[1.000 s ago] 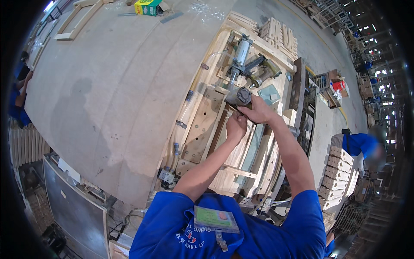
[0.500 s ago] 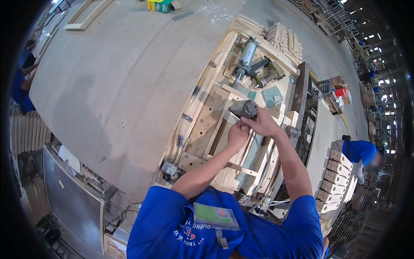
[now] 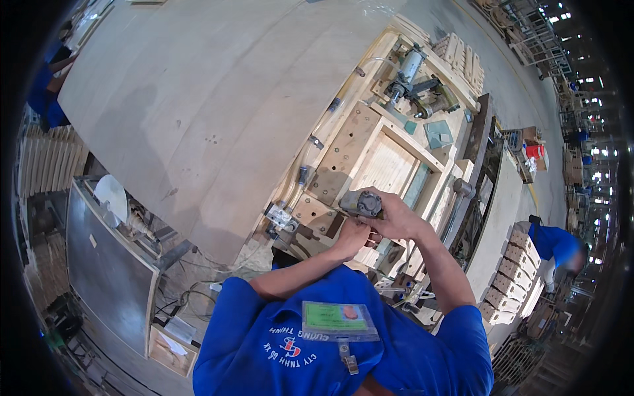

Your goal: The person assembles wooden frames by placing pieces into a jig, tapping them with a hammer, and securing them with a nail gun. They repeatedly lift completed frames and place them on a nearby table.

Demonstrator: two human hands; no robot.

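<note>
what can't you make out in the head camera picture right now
In the head view:
- Grey tool, lower part: hidden by the right hand.
- Whether the left hand holds anything: the hand itself hides it.
- Co-worker's head at right: blurred.
- Person at left: cut by dark rim.

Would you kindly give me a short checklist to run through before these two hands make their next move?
1. Tool in the right hand: ok, the fingers are closed around it.
2. Left hand well away from the tool: not ok, it is close beneath it.
3. Tool's tip pointing safely: cannot tell, the tip is not clearly visible.
4. Wooden frame fixed firmly: cannot tell from this view.
5. Both hands clear of the metal cylinder: ok, it lies beyond the frame.
6. Co-worker out of the way: ok, off to the right.
</note>
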